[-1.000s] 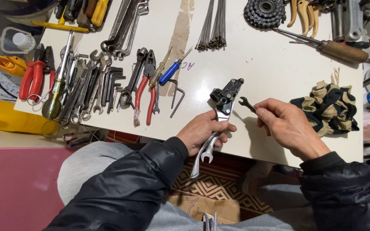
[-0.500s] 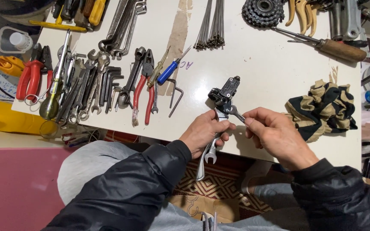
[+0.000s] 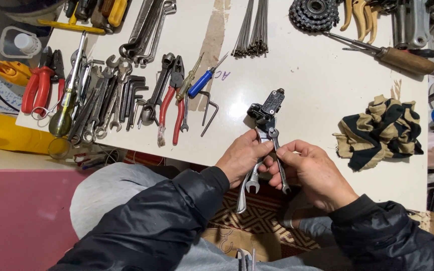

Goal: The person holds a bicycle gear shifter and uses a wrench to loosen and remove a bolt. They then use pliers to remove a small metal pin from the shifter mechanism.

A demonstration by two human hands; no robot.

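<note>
The left hand [image 3: 242, 156] was closed around a black metal part [image 3: 266, 111] and a silver wrench [image 3: 251, 176], holding them at the near edge of the white table [image 3: 302, 75]. The right hand [image 3: 313, 173] pinched a second thin wrench [image 3: 278, 159] set against that part. A striped rag [image 3: 381, 129] lay to the right. Pliers [image 3: 169, 100] and more wrenches lay to the left.

Spanners and pliers [image 3: 126, 95] left on the table [image 3: 307, 75], rag [image 3: 380, 130] right, spokes [image 3: 252, 30] behind.
</note>
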